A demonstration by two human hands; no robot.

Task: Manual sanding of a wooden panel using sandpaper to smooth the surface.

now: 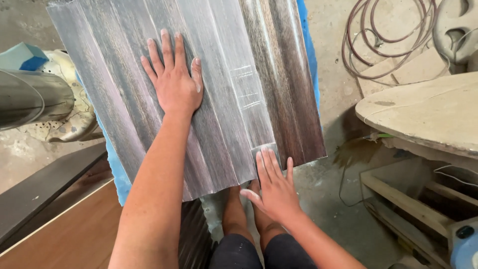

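A large fluted panel (234, 74) with a dark wood-grain finish, partly under a shiny clear film, lies tilted across a blue sheet (311, 55). My left hand (173, 77) rests flat on the panel's middle, fingers spread. My right hand (273, 187) presses its fingertips on the panel's near edge, at the end of the filmed strip. Neither hand grips anything. My legs show below the panel.
A metal cylinder (30, 97) juts in at the left beside blue foam (22, 57). Brown and dark boards (59, 219) lie at lower left. A pale round tabletop (423, 112), wooden frame (408, 204) and coiled hose (383, 35) are at right, on a dusty concrete floor.
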